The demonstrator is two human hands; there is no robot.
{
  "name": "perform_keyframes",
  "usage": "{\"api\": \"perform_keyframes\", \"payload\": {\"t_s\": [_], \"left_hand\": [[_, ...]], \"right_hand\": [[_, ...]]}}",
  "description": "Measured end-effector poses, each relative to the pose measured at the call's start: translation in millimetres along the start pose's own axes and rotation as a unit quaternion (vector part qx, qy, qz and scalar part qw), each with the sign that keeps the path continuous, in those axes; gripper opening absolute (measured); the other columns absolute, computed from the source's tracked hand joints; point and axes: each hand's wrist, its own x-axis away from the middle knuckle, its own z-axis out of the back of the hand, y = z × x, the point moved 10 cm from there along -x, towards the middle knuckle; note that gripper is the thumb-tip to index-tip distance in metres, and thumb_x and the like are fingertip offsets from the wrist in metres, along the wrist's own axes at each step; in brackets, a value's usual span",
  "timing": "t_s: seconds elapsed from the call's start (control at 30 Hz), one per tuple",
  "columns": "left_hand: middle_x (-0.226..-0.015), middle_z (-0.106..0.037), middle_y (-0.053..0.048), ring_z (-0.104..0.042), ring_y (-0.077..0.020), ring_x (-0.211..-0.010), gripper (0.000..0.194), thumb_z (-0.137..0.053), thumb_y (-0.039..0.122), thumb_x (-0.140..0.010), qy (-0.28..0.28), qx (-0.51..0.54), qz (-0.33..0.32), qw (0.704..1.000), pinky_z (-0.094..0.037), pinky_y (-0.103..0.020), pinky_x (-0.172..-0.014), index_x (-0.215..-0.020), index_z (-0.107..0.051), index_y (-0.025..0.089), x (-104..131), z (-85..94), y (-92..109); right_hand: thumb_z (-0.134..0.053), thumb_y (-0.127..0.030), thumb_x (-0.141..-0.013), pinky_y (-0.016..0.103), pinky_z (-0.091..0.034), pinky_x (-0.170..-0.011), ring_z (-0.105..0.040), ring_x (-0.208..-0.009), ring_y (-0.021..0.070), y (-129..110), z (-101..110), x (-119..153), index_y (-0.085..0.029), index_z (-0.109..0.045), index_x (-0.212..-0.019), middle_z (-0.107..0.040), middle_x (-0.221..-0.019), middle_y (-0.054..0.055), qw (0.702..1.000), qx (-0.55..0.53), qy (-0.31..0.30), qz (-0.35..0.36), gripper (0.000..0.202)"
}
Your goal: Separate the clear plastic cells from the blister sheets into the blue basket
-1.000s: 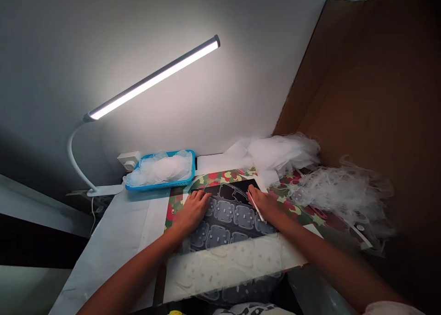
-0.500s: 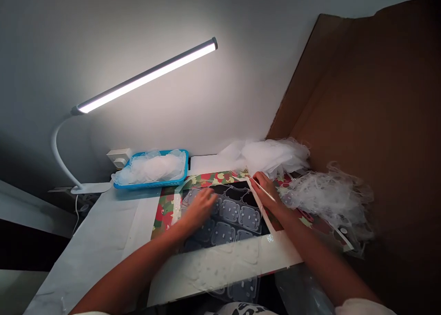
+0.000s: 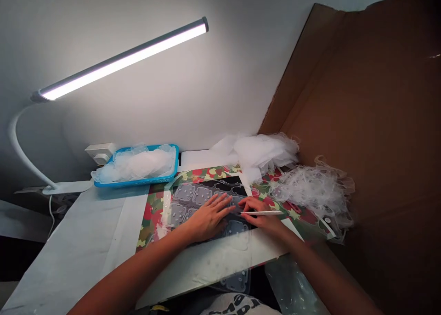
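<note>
A clear plastic sheet (image 3: 178, 210) printed with rows of rounded-square outlines and small white dots lies over a black-and-white board. My left hand (image 3: 211, 216) rests flat on it, fingers stretched out. Pinched in my right hand (image 3: 260, 214) is a thin white pen-like tool (image 3: 265, 212), its tip on the sheet close to my left fingertips. I cannot make out the tip itself. The sheet's lower end hangs over the front edge, with more outlines (image 3: 237, 280) showing there. A patterned red and green mat (image 3: 148, 218) lies underneath.
At the back left, a blue basket (image 3: 178, 161) holds translucent white pieces. Similar pieces (image 3: 258, 152) are piled against the wall, beside a tangle of clear trimmings (image 3: 313, 186). A lit lamp (image 3: 127, 55) hangs above. Cardboard (image 3: 361, 99) stands on the right.
My left hand has come down flat onto the sheet, moving slightly right. My right hand has moved from the far corner toward me, bringing the tool's tip onto the sheet. The camera view has shifted.
</note>
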Motion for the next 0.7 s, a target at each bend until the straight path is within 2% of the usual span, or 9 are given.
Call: {"api": "perform_keyframes", "payload": {"t_s": [0.07,0.27,0.53,0.7], "left_hand": [[-0.158,-0.025,-0.005,-0.017,-0.0252,-0.147,0.048,-0.042,0.027,-0.098,-0.010,0.010,-0.014,1.000,-0.020,-0.048,-0.118,-0.146,-0.038,0.030,6.8,-2.0,8.4],[-0.160,-0.020,-0.002,-0.015,-0.0285,-0.147,0.046,-0.041,0.036,-0.099,-0.025,0.014,-0.018,0.999,-0.018,-0.051,-0.118,-0.145,-0.039,0.037,15.2,-7.0,7.5],[-0.161,-0.012,-0.003,-0.012,-0.0331,-0.147,0.056,-0.055,0.038,-0.092,-0.043,-0.003,-0.019,0.999,-0.017,-0.053,-0.117,-0.145,-0.039,0.037,14.0,-8.8,10.3],[-0.162,-0.005,-0.004,-0.010,-0.0354,-0.147,0.057,-0.056,0.037,-0.091,-0.033,-0.010,-0.026,0.999,-0.015,-0.055,-0.117,-0.145,-0.038,0.038,14.2,-8.3,11.6]], "right_hand": [[-0.060,-0.026,-0.085,0.035,-0.047,-0.082,-0.061,-0.095,0.0212,-1.0,-1.7,2.0,-0.020,-0.057,-0.073,-0.066,-0.107,0.008,1.000,0.010,-0.007,0.000,0.014],[-0.061,-0.024,-0.085,0.034,-0.047,-0.082,-0.061,-0.095,0.0205,-1.2,-7.2,4.9,-0.020,-0.058,-0.071,-0.064,-0.108,0.007,1.000,0.018,-0.010,0.002,0.014],[-0.057,-0.017,-0.086,0.033,-0.047,-0.086,-0.060,-0.100,0.0197,-6.5,-12.0,5.4,-0.020,-0.055,-0.068,-0.063,-0.110,0.005,0.998,0.054,-0.028,0.022,0.018],[-0.054,-0.019,-0.090,0.038,-0.047,-0.088,-0.061,-0.103,0.0231,-15.7,-19.6,12.7,-0.021,-0.059,-0.076,-0.067,-0.110,0.007,0.986,0.149,0.002,0.074,0.015]]}}
